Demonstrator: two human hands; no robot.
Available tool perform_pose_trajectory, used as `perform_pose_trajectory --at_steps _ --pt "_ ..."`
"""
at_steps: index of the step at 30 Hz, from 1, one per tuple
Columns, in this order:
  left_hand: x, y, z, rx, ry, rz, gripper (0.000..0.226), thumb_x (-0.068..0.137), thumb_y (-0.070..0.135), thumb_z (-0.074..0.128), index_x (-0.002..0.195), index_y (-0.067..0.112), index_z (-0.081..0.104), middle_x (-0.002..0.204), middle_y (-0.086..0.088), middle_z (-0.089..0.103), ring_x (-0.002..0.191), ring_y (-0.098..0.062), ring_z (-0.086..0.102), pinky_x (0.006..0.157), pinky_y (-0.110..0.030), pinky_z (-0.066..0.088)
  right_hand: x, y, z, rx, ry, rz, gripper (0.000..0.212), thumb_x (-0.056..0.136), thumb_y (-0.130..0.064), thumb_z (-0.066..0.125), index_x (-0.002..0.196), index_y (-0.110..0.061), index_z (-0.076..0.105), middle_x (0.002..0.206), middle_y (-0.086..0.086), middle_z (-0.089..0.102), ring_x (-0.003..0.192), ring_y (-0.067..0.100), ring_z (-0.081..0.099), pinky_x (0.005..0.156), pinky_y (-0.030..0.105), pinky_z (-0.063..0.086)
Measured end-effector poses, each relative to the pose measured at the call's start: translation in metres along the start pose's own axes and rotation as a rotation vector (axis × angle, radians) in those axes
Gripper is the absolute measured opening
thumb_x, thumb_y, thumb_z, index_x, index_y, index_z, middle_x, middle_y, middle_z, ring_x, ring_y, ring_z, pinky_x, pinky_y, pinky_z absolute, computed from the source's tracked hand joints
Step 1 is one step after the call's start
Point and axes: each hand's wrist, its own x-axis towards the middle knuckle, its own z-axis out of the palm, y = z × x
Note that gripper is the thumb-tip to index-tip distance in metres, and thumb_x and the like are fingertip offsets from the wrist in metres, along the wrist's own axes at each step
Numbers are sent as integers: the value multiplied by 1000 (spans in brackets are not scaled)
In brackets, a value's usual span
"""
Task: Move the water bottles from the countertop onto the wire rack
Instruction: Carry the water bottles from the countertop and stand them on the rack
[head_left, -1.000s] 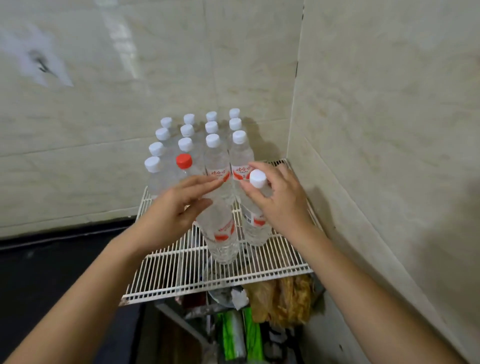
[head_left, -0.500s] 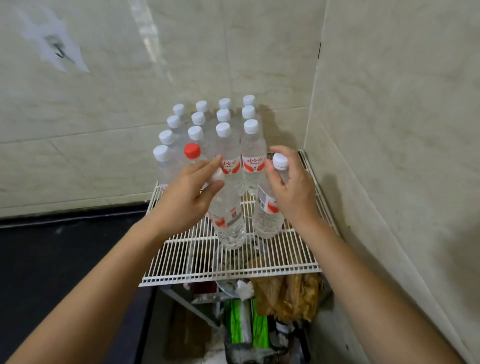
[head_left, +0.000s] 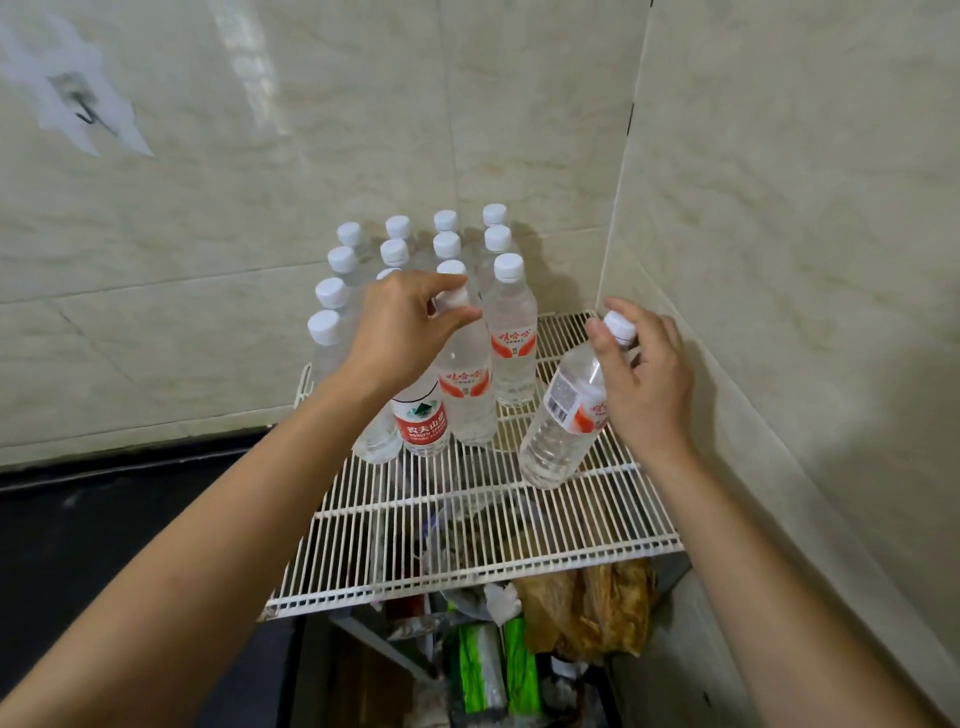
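Several clear water bottles with white caps stand in rows at the back of a white wire rack (head_left: 467, 545). My left hand (head_left: 400, 327) pinches the cap of an upright bottle (head_left: 467, 395) in the front row, beside a red-labelled bottle (head_left: 422, 423) whose cap my hand hides. My right hand (head_left: 641, 374) grips the neck of another bottle (head_left: 563, 421), which leans to the right with its base on the rack, apart from the rows.
Tiled walls close the corner behind and to the right of the rack. A dark surface (head_left: 78, 530) lies to the left. Under the rack sit green packets (head_left: 493, 670) and a brown bag (head_left: 587, 608). The rack's front half is bare wire.
My left hand has pushed its bottle back into the front row beside the red-labelled one. My right hand has shifted its bottle right and it now leans.
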Motion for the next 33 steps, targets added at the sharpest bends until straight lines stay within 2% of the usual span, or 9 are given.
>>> perform_pose_trajectory --at_steps 3,5,11,16,21,24,26,29,33 --pt "5 -9 4 43 -35 47 34 83 29 82 106 5 78 88 -16 74 79 -28 65 69 -36 47 6 -17 12 -6 -110 -17 37 102 -31 60 137 -18 63 127 4 68 116 19 63 100 37 49" --pt "4 -15 7 77 -49 120 38 82 30 82 111 5 77 95 -15 74 86 -26 62 72 -31 42 9 -28 24 -35 -186 -49 40 104 -31 57 142 -17 59 133 4 68 122 21 62 102 37 47" --pt "2 -34 -5 133 -165 244 44 88 22 77 129 7 68 115 -14 73 102 -32 66 87 -33 47 24 -54 40 59 -352 -41 41 106 -25 54 146 -16 54 110 -12 67 92 -5 59 81 3 41" --pt "-5 -34 -5 73 -125 185 46 87 16 78 132 11 66 113 -9 76 97 -22 72 87 -32 51 23 -39 41 21 -567 -77 55 103 -30 60 155 -28 41 157 -1 47 144 14 42 119 44 38" --pt "-10 -27 -3 77 -71 148 44 89 17 76 131 13 68 106 -9 78 93 -23 72 87 -33 50 25 -34 24 28 -736 15 90 92 -28 75 156 -54 17 167 -5 32 148 23 41 117 50 41" --pt "-8 -23 -4 75 -100 119 43 90 17 75 132 14 67 107 -9 77 96 -24 71 89 -35 52 33 -44 21 61 -784 11 72 102 -24 62 161 -35 23 166 -6 30 150 12 32 123 35 31" --pt "-6 -23 -4 84 -122 99 43 91 19 74 133 15 66 109 -10 77 97 -25 70 90 -38 53 40 -49 21 23 -745 15 58 104 -27 59 157 -28 37 161 -5 42 146 11 39 122 40 34" --pt "-6 -24 -5 89 -130 75 44 91 20 74 134 17 66 108 -10 76 95 -25 69 87 -36 52 44 -53 28 -122 -529 4 53 90 -49 69 140 -38 57 134 -4 66 122 18 62 105 46 51" --pt "-6 -26 -3 100 -126 52 46 91 22 74 136 18 64 107 -9 77 94 -24 69 87 -33 51 47 -56 40 -335 -489 28 49 85 -70 62 124 -41 66 123 -1 61 113 18 58 92 36 46"
